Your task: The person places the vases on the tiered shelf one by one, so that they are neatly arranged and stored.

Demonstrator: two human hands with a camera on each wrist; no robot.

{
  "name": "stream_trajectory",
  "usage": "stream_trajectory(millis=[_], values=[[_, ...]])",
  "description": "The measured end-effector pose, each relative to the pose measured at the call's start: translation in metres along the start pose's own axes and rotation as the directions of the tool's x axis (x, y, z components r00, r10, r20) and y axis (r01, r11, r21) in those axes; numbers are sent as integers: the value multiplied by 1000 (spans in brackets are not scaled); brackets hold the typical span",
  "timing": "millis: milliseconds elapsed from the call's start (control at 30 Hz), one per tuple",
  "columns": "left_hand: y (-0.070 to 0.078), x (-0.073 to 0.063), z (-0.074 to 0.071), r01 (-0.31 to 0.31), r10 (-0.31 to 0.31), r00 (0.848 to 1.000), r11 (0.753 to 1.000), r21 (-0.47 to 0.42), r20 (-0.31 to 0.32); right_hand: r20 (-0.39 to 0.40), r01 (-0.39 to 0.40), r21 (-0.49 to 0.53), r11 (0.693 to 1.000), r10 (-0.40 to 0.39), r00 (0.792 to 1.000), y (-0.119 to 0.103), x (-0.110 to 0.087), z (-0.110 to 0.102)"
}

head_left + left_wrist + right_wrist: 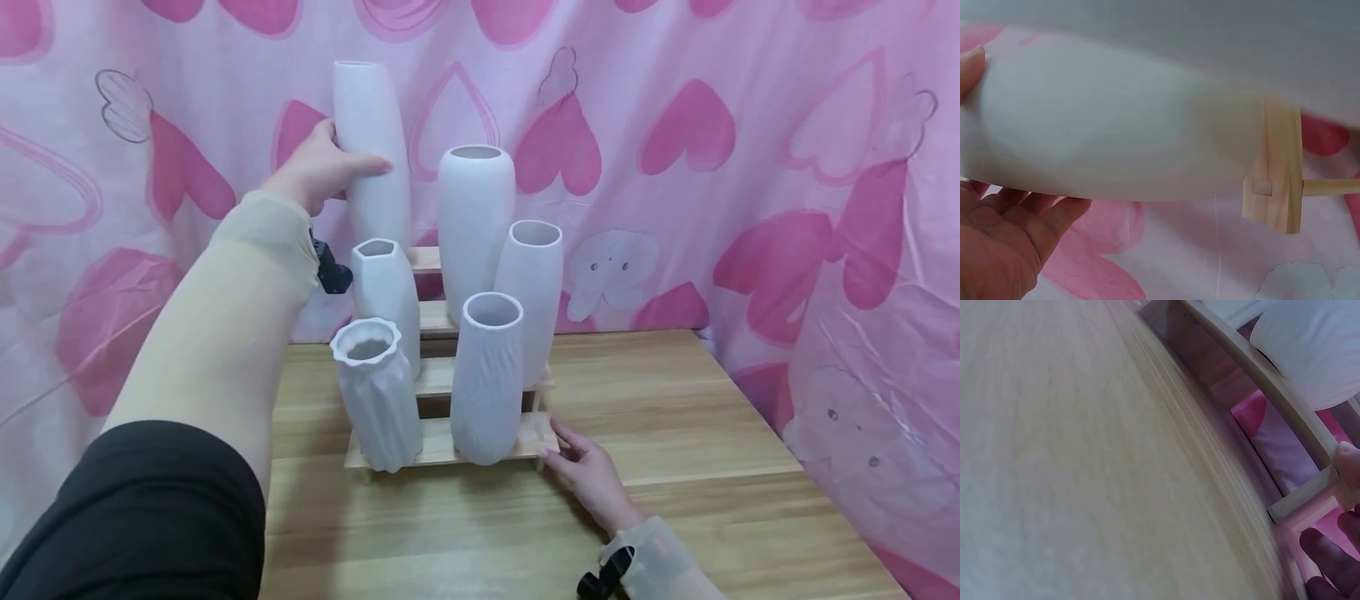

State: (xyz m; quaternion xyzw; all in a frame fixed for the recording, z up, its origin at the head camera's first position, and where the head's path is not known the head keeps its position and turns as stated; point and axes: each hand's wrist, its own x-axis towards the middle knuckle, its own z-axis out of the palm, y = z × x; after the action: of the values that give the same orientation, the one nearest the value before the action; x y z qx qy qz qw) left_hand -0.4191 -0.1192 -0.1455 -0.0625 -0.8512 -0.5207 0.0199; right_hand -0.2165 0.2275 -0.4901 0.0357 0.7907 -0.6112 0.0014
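Note:
My left hand (pixel 330 171) grips a tall white vase (pixel 367 100), thumb across its front and fingers behind it. The base of that vase meets the top step of a wooden tiered stand (pixel 437 442) in the left wrist view. At the stand's lower right corner, my right hand (pixel 592 482) pinches the end of the bottom step between thumb and fingers. Below the tall vase stands a white vase with an angular mouth (pixel 386 292). A fluted vase with a scalloped rim (pixel 378 408) and a wavy-textured vase (pixel 487 392) occupy the bottom step.
Two more smooth white vases stand on the right side: a wide one (pixel 476 225) higher up and a slimmer one (pixel 534 292) lower. Under the stand is a wood-grain table (pixel 675 433). A pink heart-print curtain (pixel 645 208) hangs close behind.

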Motion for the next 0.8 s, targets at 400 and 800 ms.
stream_trajectory(millis=[400, 800], values=[[-18, -1, -11, -9, 7, 997, 1000, 15, 81, -10, 21, -19, 1000, -21, 1000, 3, 4, 2], [-27, 3, -5, -27, 32, 991, 999, -43, 131, -24, 13, -41, 999, -14, 1000, 6, -2, -1]])
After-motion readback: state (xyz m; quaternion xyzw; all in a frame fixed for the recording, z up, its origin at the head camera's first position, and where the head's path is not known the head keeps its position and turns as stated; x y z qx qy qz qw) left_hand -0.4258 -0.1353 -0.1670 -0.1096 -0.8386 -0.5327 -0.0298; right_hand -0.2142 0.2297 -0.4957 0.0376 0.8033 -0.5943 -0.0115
